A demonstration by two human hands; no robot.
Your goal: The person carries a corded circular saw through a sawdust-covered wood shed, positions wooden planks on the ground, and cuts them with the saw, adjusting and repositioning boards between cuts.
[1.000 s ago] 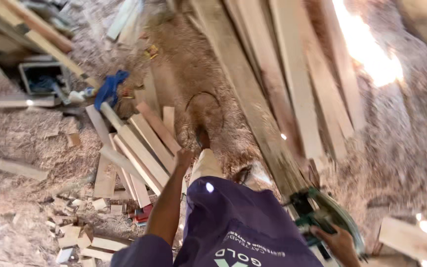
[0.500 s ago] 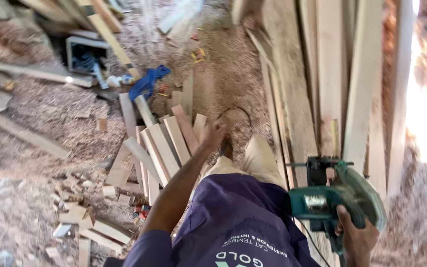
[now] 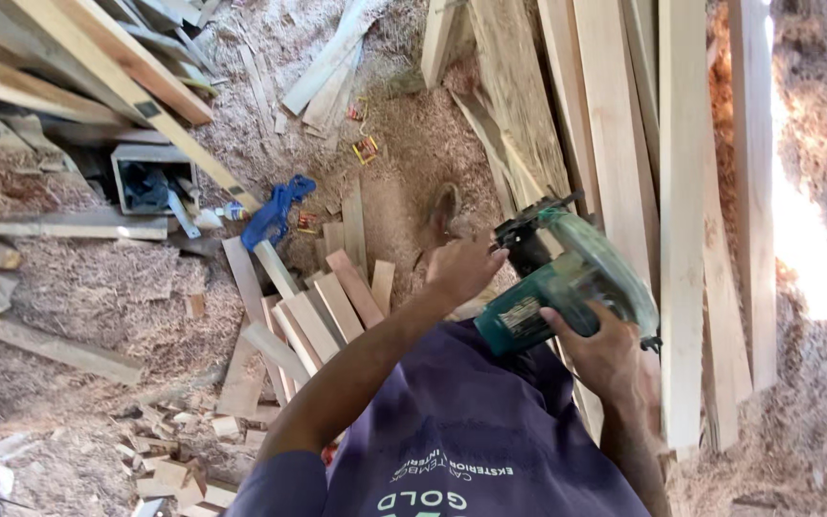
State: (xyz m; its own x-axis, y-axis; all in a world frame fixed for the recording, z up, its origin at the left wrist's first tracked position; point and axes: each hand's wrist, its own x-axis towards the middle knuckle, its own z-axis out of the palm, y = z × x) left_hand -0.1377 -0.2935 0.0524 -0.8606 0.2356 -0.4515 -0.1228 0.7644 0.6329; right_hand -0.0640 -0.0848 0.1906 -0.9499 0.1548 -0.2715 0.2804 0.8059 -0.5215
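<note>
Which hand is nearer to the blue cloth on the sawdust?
Left. The left hand is out toward the blue cloth, though apart from it. The right hand grips the green circular saw, farther away.

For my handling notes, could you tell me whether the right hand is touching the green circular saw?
Touching. The head view shows the right hand wrapped around the handle of the green circular saw, its fingers closed on the grip with no gap.
</note>
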